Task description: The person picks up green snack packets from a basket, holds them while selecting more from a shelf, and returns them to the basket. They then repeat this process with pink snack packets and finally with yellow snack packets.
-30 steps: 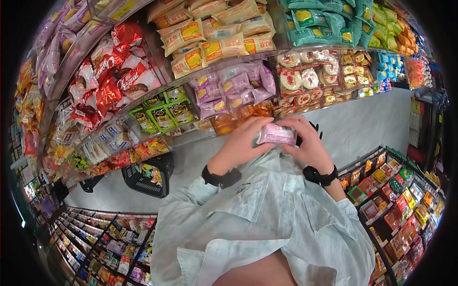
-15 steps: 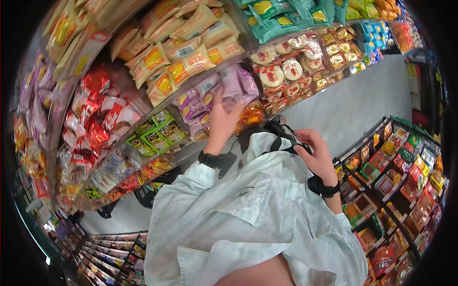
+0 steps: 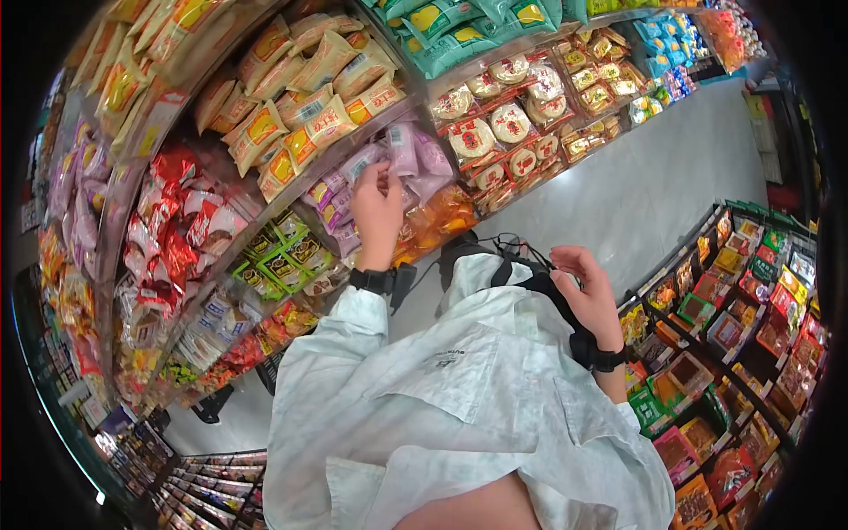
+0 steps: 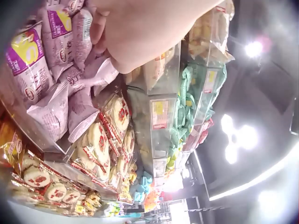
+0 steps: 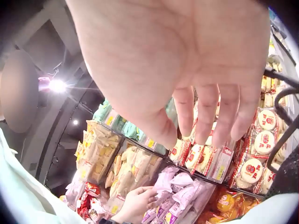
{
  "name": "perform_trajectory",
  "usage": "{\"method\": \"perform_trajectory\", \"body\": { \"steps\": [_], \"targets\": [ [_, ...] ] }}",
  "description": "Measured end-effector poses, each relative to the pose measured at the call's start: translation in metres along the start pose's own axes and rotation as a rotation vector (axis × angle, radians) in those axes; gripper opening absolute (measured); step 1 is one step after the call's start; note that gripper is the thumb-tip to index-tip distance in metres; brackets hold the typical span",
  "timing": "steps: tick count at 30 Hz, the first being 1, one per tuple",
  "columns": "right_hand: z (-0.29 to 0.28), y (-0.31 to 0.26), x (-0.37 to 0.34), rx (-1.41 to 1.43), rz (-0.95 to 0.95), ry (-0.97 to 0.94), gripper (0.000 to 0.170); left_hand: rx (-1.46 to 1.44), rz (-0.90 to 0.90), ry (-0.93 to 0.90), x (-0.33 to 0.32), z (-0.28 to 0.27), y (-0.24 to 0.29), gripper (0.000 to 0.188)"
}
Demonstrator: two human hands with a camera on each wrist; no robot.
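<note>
In the head view my left hand (image 3: 378,221) is over a shelf bin of purple-wrapped snack packets (image 3: 404,150), its fingers loosely bent. The left wrist view shows those fingertips right by the packets (image 4: 60,39), with no packet visible in their grasp. Seen from the right wrist, the same hand (image 5: 136,204) is at the left edge of the purple packets (image 5: 182,193). My right hand (image 3: 585,287) hangs in front of the body near some black straps and cables (image 3: 512,252), fingers relaxed and holding nothing.
Cream-wrapped packets (image 3: 309,88) fill the bin above, with red packets (image 3: 181,221) to the left. Round white cakes (image 3: 490,132) and orange packets (image 3: 437,219) lie nearby. Another display rack (image 3: 707,353) stands at the right, across grey floor (image 3: 609,212).
A purple packet was between both hands one second ago; it is no longer held. My left hand went into the purple bin, then its fingers bent. My right hand moved right and relaxed.
</note>
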State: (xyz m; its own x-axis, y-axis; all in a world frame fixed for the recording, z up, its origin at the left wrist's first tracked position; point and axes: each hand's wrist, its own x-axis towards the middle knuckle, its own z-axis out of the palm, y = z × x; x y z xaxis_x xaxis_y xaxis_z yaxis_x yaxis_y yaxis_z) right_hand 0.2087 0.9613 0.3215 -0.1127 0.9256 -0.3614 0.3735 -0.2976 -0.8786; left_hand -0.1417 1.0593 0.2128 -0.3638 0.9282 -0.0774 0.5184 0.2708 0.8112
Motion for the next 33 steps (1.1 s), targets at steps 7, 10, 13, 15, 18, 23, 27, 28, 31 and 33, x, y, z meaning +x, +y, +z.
{"method": "perform_trajectory", "body": {
  "steps": [7, 10, 13, 15, 18, 23, 27, 28, 31, 33],
  "targets": [
    [-0.042, 0.02, -0.025, 0.025, -0.106, -0.039, 0.031, 0.318, 0.244, 0.222, -0.016, 0.013, 0.024, 0.031],
    [-0.072, 0.034, -0.047, 0.043, -0.166, -0.019, 0.031, 0.499, 0.522, 0.132, -0.027, 0.037, 0.016, 0.041],
    [-0.11, 0.052, -0.077, 0.067, -0.211, -0.005, 0.031, 0.483, 0.468, 0.117, -0.052, 0.043, 0.035, 0.047],
    [-0.138, 0.069, -0.095, 0.114, -0.217, 0.004, 0.031, 0.448, 0.469, 0.157, -0.077, 0.042, 0.045, 0.042],
    [-0.174, 0.115, -0.102, 0.23, -0.157, 0.002, 0.03, 0.437, 0.359, 0.106, -0.138, 0.038, 0.036, 0.037],
    [-0.207, 0.237, -0.069, 0.086, -0.002, 0.026, 0.025, 0.336, -0.089, -0.196, -0.301, 0.028, -0.06, 0.035],
    [-0.202, 0.379, -0.058, -0.295, 0.115, -0.048, 0.03, 0.122, -0.542, -0.267, -0.493, 0.039, -0.252, 0.035],
    [-0.199, 0.423, -0.064, -0.188, 0.278, -0.106, 0.03, 0.492, -0.413, -0.545, -0.537, 0.036, -0.268, 0.03],
    [-0.199, 0.612, -0.106, -0.534, 0.085, -0.328, 0.025, 0.525, -0.255, -0.9, -0.656, 0.034, -0.304, 0.022],
    [-0.204, 0.574, -0.142, -0.907, 0.071, -0.771, 0.026, 0.032, -1.335, -0.302, -0.712, 0.063, -0.295, 0.028]
  ]
}}
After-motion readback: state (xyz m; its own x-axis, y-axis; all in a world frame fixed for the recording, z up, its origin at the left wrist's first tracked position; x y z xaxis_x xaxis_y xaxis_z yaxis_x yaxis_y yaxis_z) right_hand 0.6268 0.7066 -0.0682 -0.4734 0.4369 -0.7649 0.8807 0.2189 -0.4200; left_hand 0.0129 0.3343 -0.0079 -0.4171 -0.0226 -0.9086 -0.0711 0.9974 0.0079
